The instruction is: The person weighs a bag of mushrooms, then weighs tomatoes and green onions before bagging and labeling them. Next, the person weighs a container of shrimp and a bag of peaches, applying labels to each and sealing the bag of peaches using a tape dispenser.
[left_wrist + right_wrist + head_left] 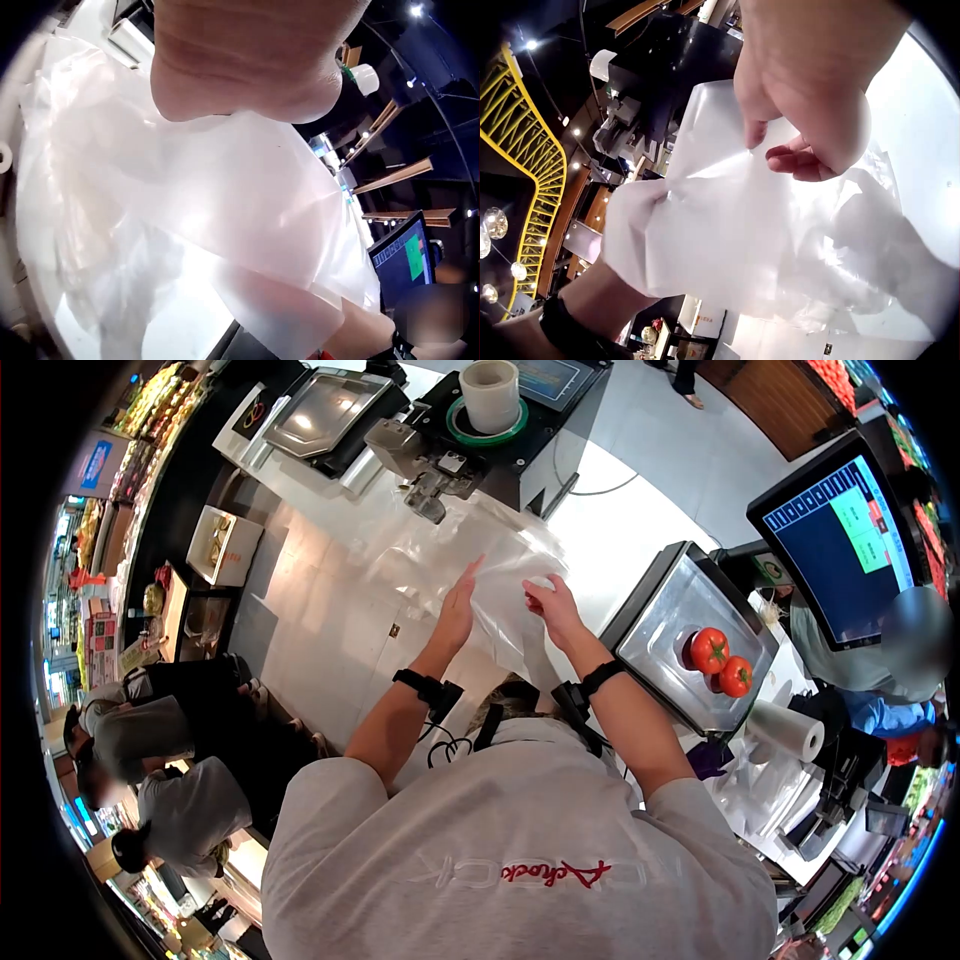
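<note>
A clear plastic bag (505, 595) spreads between both hands over the counter, creased and shiny. On its left side my left hand (457, 610) lies with its fingers straight against the film. Through the plastic, the right wrist view shows this hand (641, 214) as a faint shape. At the bag's right side my right hand (555, 608) has curled fingers, its thumb tip at a crease in the film; this hand (802, 112) holds the bag there. In the left wrist view, the bag (187, 180) covers most of the right hand.
Two tomatoes (710, 651) sit on a metal scale (690, 620) at right, under a monitor (850, 540). A film roll (490, 398) stands on a black machine ahead. Another plastic roll (787, 730) lies near the scale. Several people stand at left around the counter (330, 620).
</note>
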The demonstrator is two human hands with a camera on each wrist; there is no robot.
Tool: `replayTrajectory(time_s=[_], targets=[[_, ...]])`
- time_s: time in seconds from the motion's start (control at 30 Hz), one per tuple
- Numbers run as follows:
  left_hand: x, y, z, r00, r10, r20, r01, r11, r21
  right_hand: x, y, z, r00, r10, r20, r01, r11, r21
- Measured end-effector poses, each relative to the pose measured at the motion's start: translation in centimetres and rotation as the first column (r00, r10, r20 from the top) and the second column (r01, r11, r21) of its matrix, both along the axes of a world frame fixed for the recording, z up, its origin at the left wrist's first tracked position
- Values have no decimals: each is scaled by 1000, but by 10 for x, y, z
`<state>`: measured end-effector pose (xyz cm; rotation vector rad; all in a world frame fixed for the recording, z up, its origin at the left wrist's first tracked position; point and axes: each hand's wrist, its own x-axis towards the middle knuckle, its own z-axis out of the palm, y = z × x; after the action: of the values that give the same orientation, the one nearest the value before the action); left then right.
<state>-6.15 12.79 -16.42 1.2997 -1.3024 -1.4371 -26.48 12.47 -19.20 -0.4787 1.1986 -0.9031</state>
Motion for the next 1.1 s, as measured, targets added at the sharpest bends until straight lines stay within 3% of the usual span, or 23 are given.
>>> replayTrajectory(time_s=[0.13,0.23,0.3,0.33,0.37,0.57,0.67,0.7,0.77,0.87,0.9,0.93,0.97,1.0,1.07,1.1], targets=[[7,1,7,996,5,-94,1,998,69,0,-7,-17,998,3,63,-2,1000,-21],[17,2,19,992,117,36,-121,985,122,-1,-15,-25,1000,4,30,-3,999,-40],[41,-1,-10,968,224,114,-238,961,141,-4,-22,-32,1000,-19,-22,18,999,-36],[42,-4,7,949,275,152,-296,944,146,-7,-26,-39,996,-58,-66,56,998,-36],[39,1,25,939,341,49,-344,923,170,-9,-30,-47,989,-98,-109,94,995,-38],[57,22,30,898,440,-23,-440,898,22,-28,-48,-72,936,-245,-251,245,969,-32],[57,31,45,902,427,-57,-430,902,-40,-38,-47,-76,942,-221,-253,228,974,-2],[57,35,54,912,409,-3,-409,912,17,-39,-46,-72,928,-230,-293,239,971,-4],[61,36,49,937,349,-32,-351,934,-74,-34,-39,-55,896,-244,-372,260,965,-5],[46,40,73,952,302,-46,-306,946,-109,-29,-17,-35,775,-322,-544,122,921,-370],[38,41,81,955,292,-46,-296,950,-104,-25,-9,-28,889,-239,-390,59,905,-421],[33,42,81,961,270,-54,-275,956,-105,-25,-3,-17,966,70,-249,-158,921,-355],[27,43,79,967,247,-62,-253,962,-105,-16,7,37,967,253,-10,-250,944,-214],[21,44,78,972,222,-70,-229,968,-105,-12,15,58,905,395,159,-361,910,-205],[11,46,75,981,172,-86,-180,978,-108,-4,25,72,821,485,302,-453,875,-174],[6,46,75,985,147,-94,-157,981,-111,-2,29,75,846,464,262,-429,885,-183]])
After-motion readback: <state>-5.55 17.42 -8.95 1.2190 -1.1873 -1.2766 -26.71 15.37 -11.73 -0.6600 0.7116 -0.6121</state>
